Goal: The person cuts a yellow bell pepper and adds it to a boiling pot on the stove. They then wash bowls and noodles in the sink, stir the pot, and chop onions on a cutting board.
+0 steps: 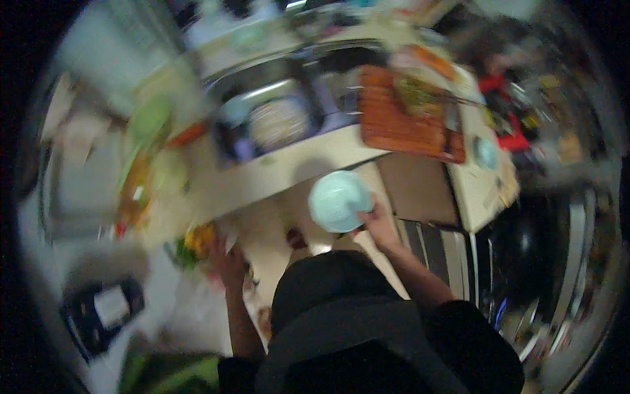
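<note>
In my right hand is a pale turquoise bowl, gripped by its rim in front of my body, below the counter edge. My left hand reaches down at the left with its fingers spread, beside a yellow-orange item and green leaves; blur hides whether it touches them. Beyond the bowl lies a reddish wooden cutting board with a heap of chopped greenish food and what looks like a knife on it. A container of whitish food sits in the sink.
The double-basin sink is set into the pale counter. Left of it lie a carrot and green vegetables. A small turquoise dish stands right of the board. A dark device, perhaps a scale, is at lower left.
</note>
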The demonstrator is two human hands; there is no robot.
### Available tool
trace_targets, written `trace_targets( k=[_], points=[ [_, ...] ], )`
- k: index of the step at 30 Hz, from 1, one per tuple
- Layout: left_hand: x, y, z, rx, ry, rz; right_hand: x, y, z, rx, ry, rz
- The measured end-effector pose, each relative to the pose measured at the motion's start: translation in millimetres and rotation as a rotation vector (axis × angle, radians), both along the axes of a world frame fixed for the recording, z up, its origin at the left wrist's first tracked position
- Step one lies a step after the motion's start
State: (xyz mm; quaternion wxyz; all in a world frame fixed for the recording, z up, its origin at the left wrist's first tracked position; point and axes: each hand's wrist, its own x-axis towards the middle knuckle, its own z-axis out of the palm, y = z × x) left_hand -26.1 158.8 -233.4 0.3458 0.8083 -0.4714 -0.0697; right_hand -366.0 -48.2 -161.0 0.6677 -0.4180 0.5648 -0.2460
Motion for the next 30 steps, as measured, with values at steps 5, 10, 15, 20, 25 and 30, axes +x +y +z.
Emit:
trace_targets(
  k=[5, 10, 15, 20, 25, 30],
  points=[
    [-54, -64, 26, 0.091, 0.318, -0.213, -47, 0, 20, 0.03, -0.085, -0.239],
    [-101, -116, 7, 0.061, -0.055, -0.579, -156, 5, 13, 0.054, -0.159, -0.691],
    [-160, -179, 29, 0.168, 0.08, -0.706, -296, -26, 8, -0.026, -0.237, -1.138],
    [-231, -223, 33, 0.364, 0.112, -0.708, -449, -99, -4, -0.26, -0.095, -1.302],
    [-329, -259, 45, 0.297, 0.089, -0.908, -539, -208, 8, -0.272, 0.045, -1.303],
    [-393, -286, 56, 0.428, 0.173, -0.961, -579, -291, -40, -0.109, 0.059, -1.278]
  ],
)
